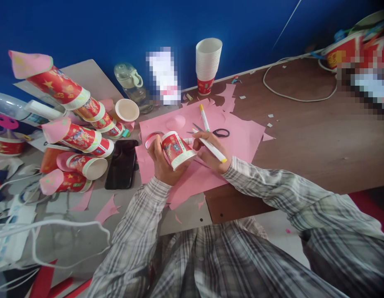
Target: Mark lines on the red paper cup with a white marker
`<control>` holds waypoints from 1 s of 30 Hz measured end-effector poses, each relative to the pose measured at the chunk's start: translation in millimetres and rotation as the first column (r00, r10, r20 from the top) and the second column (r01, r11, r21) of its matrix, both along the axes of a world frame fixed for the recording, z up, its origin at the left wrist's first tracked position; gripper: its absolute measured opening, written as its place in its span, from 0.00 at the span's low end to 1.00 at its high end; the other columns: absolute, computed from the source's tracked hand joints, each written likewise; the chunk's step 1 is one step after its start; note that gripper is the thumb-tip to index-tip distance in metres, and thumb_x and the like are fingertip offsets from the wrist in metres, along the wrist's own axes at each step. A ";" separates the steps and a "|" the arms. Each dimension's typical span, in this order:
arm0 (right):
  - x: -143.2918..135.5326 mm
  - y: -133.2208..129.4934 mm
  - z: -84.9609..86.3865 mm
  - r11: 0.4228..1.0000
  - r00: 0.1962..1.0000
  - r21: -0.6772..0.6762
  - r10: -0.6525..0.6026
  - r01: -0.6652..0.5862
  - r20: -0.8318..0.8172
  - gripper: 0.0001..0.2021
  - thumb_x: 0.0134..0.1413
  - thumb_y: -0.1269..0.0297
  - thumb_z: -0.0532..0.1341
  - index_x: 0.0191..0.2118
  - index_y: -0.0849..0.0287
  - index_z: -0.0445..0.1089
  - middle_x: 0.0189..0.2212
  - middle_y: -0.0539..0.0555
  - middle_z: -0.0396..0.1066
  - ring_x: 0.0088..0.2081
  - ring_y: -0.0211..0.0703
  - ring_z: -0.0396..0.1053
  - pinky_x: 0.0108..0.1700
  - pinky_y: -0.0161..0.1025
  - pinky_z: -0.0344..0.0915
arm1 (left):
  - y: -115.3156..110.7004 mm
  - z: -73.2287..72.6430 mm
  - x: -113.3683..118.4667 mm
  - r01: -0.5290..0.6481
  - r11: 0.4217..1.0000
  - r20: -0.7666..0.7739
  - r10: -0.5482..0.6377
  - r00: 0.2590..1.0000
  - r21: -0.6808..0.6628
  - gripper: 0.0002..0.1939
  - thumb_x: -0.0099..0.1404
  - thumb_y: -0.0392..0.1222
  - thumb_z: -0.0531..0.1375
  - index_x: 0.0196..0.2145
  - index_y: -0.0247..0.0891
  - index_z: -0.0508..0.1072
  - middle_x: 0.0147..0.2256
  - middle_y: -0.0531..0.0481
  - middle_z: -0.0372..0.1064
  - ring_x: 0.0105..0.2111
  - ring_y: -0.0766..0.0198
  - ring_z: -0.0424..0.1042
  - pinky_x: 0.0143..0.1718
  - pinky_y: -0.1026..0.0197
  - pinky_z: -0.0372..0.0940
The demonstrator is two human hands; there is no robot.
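My left hand is wrapped round a red and white paper cup, which tilts with its white end toward me. Held in my right hand, a white marker with a yellow end lies across the fingers, close to the cup's right side. Beneath both hands are sheets of pink paper. On this paper lie a second white and yellow marker and scissors with black handles, their blades partly behind my right hand. A roll of tape shows just behind my left hand.
Decorated cup stacks with pink cones lean at the left, beside a black phone. A water bottle and a tall stack of cups stand at the back. A white cable curls at the right; pink scraps lie front left.
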State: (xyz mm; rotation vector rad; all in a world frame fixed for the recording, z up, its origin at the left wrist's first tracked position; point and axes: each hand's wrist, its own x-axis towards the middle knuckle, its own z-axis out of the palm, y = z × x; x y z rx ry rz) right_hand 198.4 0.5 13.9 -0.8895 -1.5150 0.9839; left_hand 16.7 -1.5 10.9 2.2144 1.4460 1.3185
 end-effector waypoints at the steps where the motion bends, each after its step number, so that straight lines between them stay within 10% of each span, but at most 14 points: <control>1: 0.3 -2.2 0.6 0.998 0.998 0.055 -0.001 -0.002 0.070 0.22 0.46 0.71 0.58 0.49 0.56 0.58 0.33 0.53 0.65 0.36 0.44 0.65 0.44 0.47 0.65 | -0.2 0.4 0.2 0.007 1.000 0.003 -0.007 1.000 -0.005 0.50 0.49 0.62 0.60 0.59 0.36 0.39 0.54 0.36 0.45 0.56 0.46 0.49 0.58 0.38 0.53; 12: -1.1 -7.5 -9.0 0.869 0.914 0.485 -0.268 0.093 0.305 0.23 0.50 0.75 0.52 0.52 0.49 0.56 0.36 0.55 0.67 0.33 0.49 0.65 0.38 0.47 0.64 | -2.4 -3.6 0.2 0.205 0.963 0.063 -0.197 0.978 -0.172 0.57 0.47 0.68 0.58 0.60 0.39 0.29 0.60 0.35 0.32 0.62 0.42 0.38 0.63 0.37 0.41; 20: -1.7 -9.6 -4.6 0.806 0.878 0.588 -0.231 -0.068 0.419 0.19 0.54 0.73 0.49 0.52 0.51 0.59 0.29 0.55 0.63 0.31 0.49 0.63 0.36 0.47 0.61 | -3.6 -0.5 5.9 0.106 0.987 0.033 -0.103 0.994 -0.124 0.51 0.51 0.56 0.61 0.60 0.34 0.35 0.55 0.34 0.47 0.57 0.47 0.51 0.59 0.40 0.52; 26: 2.1 -7.5 6.0 0.988 1.000 0.154 0.017 -0.019 0.010 0.17 0.52 0.61 0.57 0.48 0.59 0.61 0.27 0.52 0.64 0.28 0.43 0.64 0.33 0.43 0.64 | -0.2 -6.7 6.8 0.042 0.995 0.002 -0.042 0.999 -0.088 0.50 0.51 0.50 0.63 0.59 0.33 0.36 0.55 0.32 0.46 0.56 0.48 0.54 0.57 0.43 0.57; 30: 1.9 -0.5 6.9 0.994 0.931 -0.086 0.032 -0.067 -0.364 0.20 0.56 0.53 0.51 0.46 0.64 0.64 0.22 0.52 0.64 0.26 0.42 0.65 0.34 0.45 0.66 | 0.5 -7.6 5.9 0.052 0.996 -0.017 -0.053 0.998 -0.073 0.51 0.51 0.49 0.64 0.59 0.32 0.35 0.56 0.31 0.46 0.56 0.48 0.53 0.57 0.44 0.58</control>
